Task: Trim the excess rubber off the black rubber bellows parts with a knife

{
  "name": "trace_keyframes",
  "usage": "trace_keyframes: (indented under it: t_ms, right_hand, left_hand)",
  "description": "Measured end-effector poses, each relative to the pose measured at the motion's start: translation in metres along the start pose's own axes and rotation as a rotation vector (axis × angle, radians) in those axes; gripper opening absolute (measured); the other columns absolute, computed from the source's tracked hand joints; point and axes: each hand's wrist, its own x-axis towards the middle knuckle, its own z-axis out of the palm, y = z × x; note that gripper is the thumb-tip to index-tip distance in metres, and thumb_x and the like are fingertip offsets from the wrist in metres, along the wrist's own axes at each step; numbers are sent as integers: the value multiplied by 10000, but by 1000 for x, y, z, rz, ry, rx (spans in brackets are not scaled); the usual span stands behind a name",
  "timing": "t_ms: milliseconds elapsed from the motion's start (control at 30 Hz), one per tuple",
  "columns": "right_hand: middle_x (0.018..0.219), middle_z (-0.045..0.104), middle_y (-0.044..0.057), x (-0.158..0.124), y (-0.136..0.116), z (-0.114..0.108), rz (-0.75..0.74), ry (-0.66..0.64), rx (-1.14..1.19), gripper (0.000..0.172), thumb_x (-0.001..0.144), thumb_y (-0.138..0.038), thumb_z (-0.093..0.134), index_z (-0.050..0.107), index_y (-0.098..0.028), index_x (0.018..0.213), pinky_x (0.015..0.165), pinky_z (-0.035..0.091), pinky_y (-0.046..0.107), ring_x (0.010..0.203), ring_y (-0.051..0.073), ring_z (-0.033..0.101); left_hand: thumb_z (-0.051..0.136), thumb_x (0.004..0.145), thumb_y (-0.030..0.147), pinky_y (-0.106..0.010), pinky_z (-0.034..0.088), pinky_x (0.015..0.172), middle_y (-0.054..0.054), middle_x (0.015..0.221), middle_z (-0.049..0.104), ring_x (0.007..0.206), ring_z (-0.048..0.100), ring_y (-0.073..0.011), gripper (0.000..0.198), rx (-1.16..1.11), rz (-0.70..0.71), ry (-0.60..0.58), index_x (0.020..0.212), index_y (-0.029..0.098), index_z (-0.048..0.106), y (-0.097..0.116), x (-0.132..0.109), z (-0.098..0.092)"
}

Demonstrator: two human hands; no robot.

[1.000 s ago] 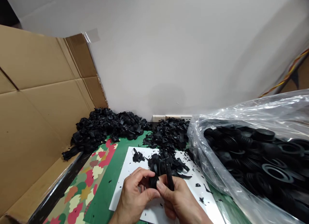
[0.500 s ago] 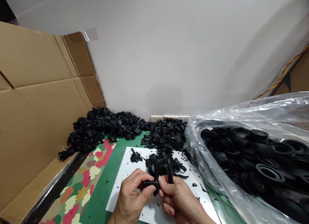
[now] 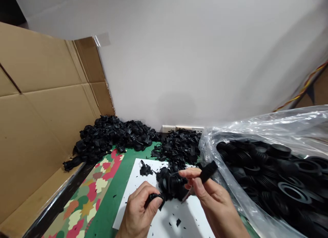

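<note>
Pinched between the thumb and fingers of my left hand is a small black rubber part, mostly hidden by the fingers. My right hand is closed around a black-handled knife; its thin blade points down and left, blurred. The two hands are apart. Just beyond them, ribbed black rubber parts lie in a heap on a white board. A torn black scrap sits on the board's far left part, and small black bits are scattered over its surface.
Behind the board rise a pile of black parts and a pile of black scraps. A clear plastic bag of ribbed black rubber pieces stands right. Cardboard walls the left. Green mat lies beneath.
My right hand has pulled away to the right from the part and tilted the knife over. The left hand keeps the rubber part, its position nearly the same.
</note>
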Motion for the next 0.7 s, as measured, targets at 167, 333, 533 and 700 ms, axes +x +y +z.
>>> trace_keyframes:
  t_ms: [167,333,533,700]
  right_hand:
    - [516,584,3,-6,1,6,-64,-32,37,492,736,-651,580,683,-190,871,551,420,281,508,158,513]
    - [533,628,15,-6,10,13,131,-190,219,378,682,-527,722,604,-181,776,500,449,281,482,164,563]
    - [769,554,-7,-7,6,10,-45,-170,115,268,631,-356,798,585,-210,703,628,498,264,670,167,600]
    - [794,583,24,-8,6,8,-136,-164,16,200,671,-391,763,680,-216,722,646,499,270,699,181,586]
  left_hand:
    - [525,876,207,-237,451,598,-31,743,590,667,584,-162,87,20,68,6,858,187,607,-2,-1,0]
    - [517,879,206,-245,459,586,-37,745,592,660,588,-168,95,35,101,8,883,190,611,-3,-1,-1]
    - [518,879,206,-248,465,591,-36,745,599,663,591,-167,92,64,88,2,877,192,609,-2,-3,-1]
    - [529,875,213,-251,472,613,-36,773,605,687,602,-169,78,72,91,4,900,193,600,-4,-5,1]
